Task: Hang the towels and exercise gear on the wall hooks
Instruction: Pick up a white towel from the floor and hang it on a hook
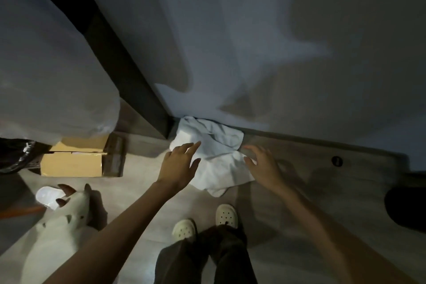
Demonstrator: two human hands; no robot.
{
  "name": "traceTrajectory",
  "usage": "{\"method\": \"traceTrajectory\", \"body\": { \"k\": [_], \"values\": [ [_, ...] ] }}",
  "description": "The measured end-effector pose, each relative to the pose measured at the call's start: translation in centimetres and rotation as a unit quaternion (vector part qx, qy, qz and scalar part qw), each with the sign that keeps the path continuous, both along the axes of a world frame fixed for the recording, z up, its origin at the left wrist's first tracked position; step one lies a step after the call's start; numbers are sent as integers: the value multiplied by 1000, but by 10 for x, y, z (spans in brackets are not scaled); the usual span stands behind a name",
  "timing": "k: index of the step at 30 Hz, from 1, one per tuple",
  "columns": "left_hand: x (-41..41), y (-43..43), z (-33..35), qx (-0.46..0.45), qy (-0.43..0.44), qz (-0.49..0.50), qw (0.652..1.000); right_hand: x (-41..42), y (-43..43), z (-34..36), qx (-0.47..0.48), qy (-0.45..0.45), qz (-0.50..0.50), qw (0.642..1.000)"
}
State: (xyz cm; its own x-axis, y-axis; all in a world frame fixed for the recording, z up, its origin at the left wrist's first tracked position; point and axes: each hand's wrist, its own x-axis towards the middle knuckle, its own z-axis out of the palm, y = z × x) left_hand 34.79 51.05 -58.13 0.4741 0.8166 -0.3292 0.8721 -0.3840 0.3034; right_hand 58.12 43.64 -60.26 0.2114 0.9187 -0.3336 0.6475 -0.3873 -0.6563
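A crumpled pale blue and white towel (214, 150) lies on the floor against the foot of the wall, just right of a dark door frame. My left hand (178, 163) hovers over the towel's left part with fingers spread and holding nothing. Over the towel's right edge my right hand (262, 163) reaches with fingers spread and loosely bent, also holding nothing. No wall hooks are in view.
A cardboard box (73, 161) sits on the floor at the left, under a plastic-wrapped bulk (50, 76). A white plush toy (60, 226) and a white slipper (47, 196) lie at lower left. My feet in pale clogs (205, 221) stand just below the towel. The grey wall (276, 53) rises ahead.
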Motion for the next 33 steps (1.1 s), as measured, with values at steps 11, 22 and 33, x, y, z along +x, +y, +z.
{"method": "traceTrajectory", "body": {
  "k": [11, 22, 33],
  "values": [
    [16, 79, -266, -8, -31, -18, 999, -28, 91, -243, -66, 77, -22, 995],
    [26, 154, -522, 128, -67, -53, 988, -50, 181, -508, -50, 124, 9, 991],
    [23, 145, -493, 38, 4, -110, 993, -52, 155, -465, -12, 73, 40, 996]
  ]
}}
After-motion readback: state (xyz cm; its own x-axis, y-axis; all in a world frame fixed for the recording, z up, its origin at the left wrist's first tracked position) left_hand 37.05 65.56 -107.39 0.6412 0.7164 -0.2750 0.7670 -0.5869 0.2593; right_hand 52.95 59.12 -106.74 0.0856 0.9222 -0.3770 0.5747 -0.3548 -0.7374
